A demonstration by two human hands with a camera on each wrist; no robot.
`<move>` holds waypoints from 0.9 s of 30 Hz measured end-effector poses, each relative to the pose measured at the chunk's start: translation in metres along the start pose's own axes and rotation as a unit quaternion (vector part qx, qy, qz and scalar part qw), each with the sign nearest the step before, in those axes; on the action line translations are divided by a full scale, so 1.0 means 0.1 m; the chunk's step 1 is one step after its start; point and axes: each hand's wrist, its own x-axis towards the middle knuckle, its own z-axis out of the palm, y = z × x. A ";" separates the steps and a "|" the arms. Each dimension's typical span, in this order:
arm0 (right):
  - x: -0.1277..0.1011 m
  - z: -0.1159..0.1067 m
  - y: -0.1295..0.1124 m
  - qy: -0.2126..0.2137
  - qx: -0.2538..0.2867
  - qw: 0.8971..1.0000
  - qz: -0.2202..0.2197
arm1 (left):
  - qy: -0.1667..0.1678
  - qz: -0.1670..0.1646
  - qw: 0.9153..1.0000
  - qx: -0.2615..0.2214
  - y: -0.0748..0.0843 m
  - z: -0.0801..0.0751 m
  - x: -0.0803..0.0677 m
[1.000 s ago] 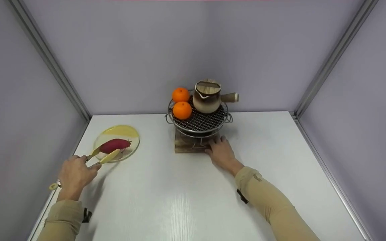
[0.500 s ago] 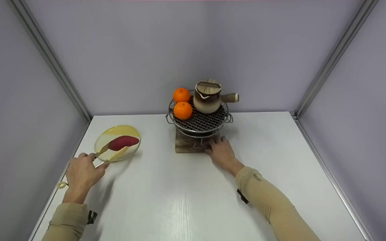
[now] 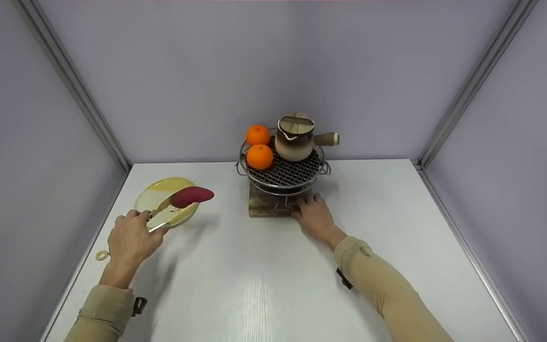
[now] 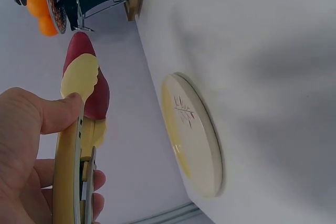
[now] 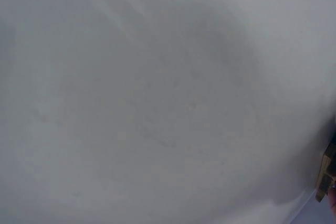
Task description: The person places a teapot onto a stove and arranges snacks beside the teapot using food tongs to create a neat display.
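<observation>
In the head view my left hand (image 3: 133,240) holds a pair of tongs (image 4: 68,177) with pale yellow scalloped tips. Pinched lengthwise between those tips is a red-purple sweet potato (image 3: 190,196), raised over the right side of a round yellow-and-white plate (image 3: 155,195). The left wrist view shows the thumb pressing one tong arm and the plate (image 4: 202,142) below, bearing a small dark twig pattern. My right hand (image 3: 316,221) touches the front right corner of a wooden board (image 3: 264,209), fingers spread; only a fingertip shows in the right wrist view.
On the board stands a round tabletop grill with a wire mesh (image 3: 283,176) and side handles. Two oranges (image 3: 259,156) sit on its left. A brown-and-cream pot (image 3: 293,148) with wooden lid and side handle sits on its right. Walls enclose the white table (image 3: 235,275).
My left hand has moved right and slightly forward, lifting the sweet potato in the tongs from the plate's middle to past its right rim. My right hand has stayed at the board.
</observation>
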 end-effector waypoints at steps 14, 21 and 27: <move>-0.01 -0.02 0.00 -0.002 0.011 1.000 -0.001 | 0.018 0.026 0.999 -0.012 0.27 -0.06 0.09; -0.01 -0.02 0.00 0.007 0.013 1.000 -0.003 | 0.021 0.038 0.999 -0.020 0.40 -0.08 0.12; -0.02 -0.03 0.00 0.003 0.008 1.000 -0.001 | 0.037 0.059 0.997 -0.023 0.52 -0.08 0.12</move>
